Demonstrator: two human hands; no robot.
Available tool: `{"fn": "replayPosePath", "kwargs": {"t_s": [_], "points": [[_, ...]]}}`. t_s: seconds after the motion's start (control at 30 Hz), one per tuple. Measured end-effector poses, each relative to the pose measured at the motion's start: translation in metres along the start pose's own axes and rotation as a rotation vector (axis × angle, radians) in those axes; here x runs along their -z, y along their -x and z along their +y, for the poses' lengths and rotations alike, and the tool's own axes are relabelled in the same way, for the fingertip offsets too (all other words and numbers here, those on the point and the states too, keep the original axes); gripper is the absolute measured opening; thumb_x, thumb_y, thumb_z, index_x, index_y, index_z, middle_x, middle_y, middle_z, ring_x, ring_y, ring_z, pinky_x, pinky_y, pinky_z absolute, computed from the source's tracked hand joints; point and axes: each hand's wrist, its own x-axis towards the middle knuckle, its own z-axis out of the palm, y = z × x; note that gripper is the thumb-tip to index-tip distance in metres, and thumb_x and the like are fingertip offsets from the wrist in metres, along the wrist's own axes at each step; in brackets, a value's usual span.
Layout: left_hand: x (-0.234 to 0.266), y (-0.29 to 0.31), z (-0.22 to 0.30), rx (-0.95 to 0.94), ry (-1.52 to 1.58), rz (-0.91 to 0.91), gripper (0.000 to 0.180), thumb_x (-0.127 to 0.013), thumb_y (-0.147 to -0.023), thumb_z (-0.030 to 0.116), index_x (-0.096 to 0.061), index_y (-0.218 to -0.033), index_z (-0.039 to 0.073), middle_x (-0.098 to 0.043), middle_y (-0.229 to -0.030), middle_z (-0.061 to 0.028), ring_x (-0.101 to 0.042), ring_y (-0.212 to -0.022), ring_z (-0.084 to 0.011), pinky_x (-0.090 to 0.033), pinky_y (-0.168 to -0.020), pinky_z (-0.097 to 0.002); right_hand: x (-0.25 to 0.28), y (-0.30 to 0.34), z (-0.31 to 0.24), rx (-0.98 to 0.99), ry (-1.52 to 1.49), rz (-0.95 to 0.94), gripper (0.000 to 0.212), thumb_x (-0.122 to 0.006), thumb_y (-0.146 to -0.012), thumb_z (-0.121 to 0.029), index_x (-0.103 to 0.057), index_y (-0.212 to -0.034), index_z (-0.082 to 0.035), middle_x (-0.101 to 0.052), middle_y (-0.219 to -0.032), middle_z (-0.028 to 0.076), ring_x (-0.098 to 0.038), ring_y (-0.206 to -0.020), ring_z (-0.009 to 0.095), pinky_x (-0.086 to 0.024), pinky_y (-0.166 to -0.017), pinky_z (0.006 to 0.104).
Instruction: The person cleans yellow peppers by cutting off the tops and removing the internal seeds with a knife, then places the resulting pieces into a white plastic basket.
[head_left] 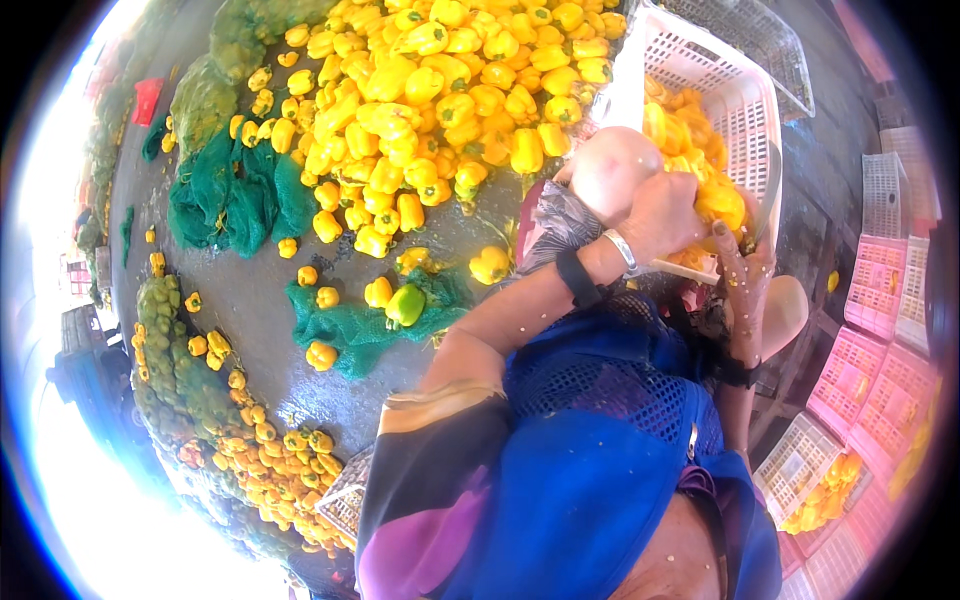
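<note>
My left hand (662, 212), with a silver bracelet and a dark band on its arm, is closed at the near end of a white plastic crate (752, 120). A yellow bell pepper (722, 203) sits at its curled fingers. My right hand (745, 282) comes up from below, its thumb or finger tip against the lower side of this pepper. The other fingers bend toward the crate's edge, and what they hold is hidden. More yellow bell peppers (680, 125) lie in the crate. My bare knee (612, 170) is beside it.
A large heap of yellow bell peppers (430, 90) covers the floor left of the crate. Green mesh bags (235, 190) and a green pepper (405, 305) lie nearby. Filled mesh sacks (165, 350) line the left. Pink and white crates (865, 380) stand at the right; another crate (765, 40) is behind.
</note>
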Motion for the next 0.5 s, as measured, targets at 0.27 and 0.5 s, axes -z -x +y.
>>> {"fn": "replayPosePath", "kwargs": {"t_s": [0.27,0.5], "points": [[0.003,0.001,-0.003,-0.037,-0.008,-0.115,0.04,-0.071,-0.071,0.039,-0.064,-0.073,0.0,-0.063,-0.067,-0.02,-0.064,-0.066,-0.0321,-0.05,-0.062,-0.0392,0.019,-0.004,-0.019,-0.504,-0.265,-0.153,0.053,-0.069,-0.083,-0.02,-0.05,-0.128,-0.001,-0.06,-0.107,0.007,-0.055,-0.077,0.007,-0.043,-0.062,0.0172],[0.033,-0.005,-0.007,0.059,0.608,-0.413,0.029,-0.07,-0.081,0.028,-0.065,-0.075,0.0,-0.06,-0.061,-0.0005,-0.056,-0.055,-0.0109,-0.044,-0.053,-0.0261,0.015,0.0,-0.011,-0.553,-0.685,-0.109,0.041,-0.064,-0.084,-0.022,-0.052,-0.117,0.0,-0.061,-0.084,0.003,-0.048,-0.049,0.004,-0.035,-0.042,0.0155]]}}
